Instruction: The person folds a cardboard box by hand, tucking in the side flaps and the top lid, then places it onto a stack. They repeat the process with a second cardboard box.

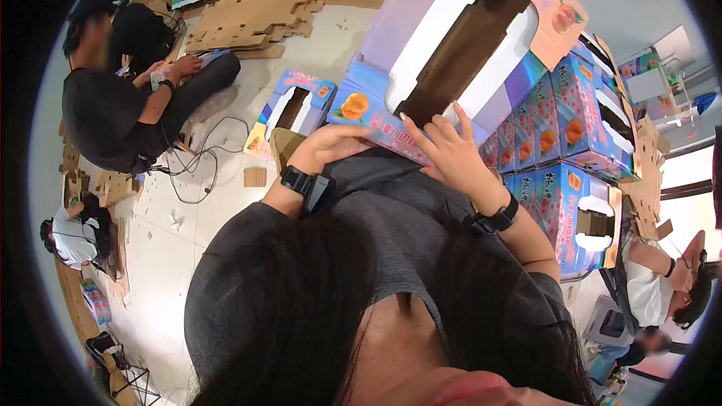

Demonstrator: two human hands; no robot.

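Observation:
A large printed carton (353, 105), blue, pink and white with peach pictures, rests tilted across my lap, its long window showing brown cardboard inside. My left hand (338, 143) lies against the carton's near lower edge, fingers together and partly hidden under it. My right hand (447, 143) is at the near end of the window, its fingers apart, with fingertips touching or just over the near panel. Both wrists wear black bands.
A smaller matching box (297, 109) stands on the floor ahead left. Stacked printed boxes (575, 135) rise at the right. Flat cardboard (248, 15) lies at the far side. A black cable (199, 162) crosses the floor near a seated person (113, 105). Other people sit at both edges.

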